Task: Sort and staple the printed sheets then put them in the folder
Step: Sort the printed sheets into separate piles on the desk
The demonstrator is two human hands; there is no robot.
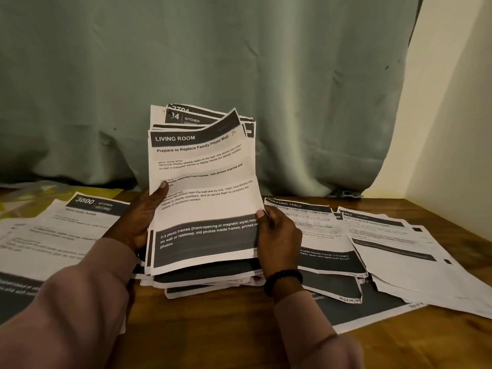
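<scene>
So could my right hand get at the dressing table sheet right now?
Probably yes, once it lets go. The right hand pinches the living room sheet, but the dressing table sheet lies uncovered on top of its pile just beside that hand, with nothing in between.

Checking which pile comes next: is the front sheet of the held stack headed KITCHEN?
No, the front sheet of the held stack is headed LIVING ROOM.

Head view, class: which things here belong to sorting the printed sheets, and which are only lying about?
Part of the job:
- held stack of sheets, gripped by left hand and right hand
- kitchen pile, at left
- dressing table pile
- far right pile

Lying about:
- green curtain
- yellow plastic item, possibly the folder; cannot tell
- wooden table
</scene>
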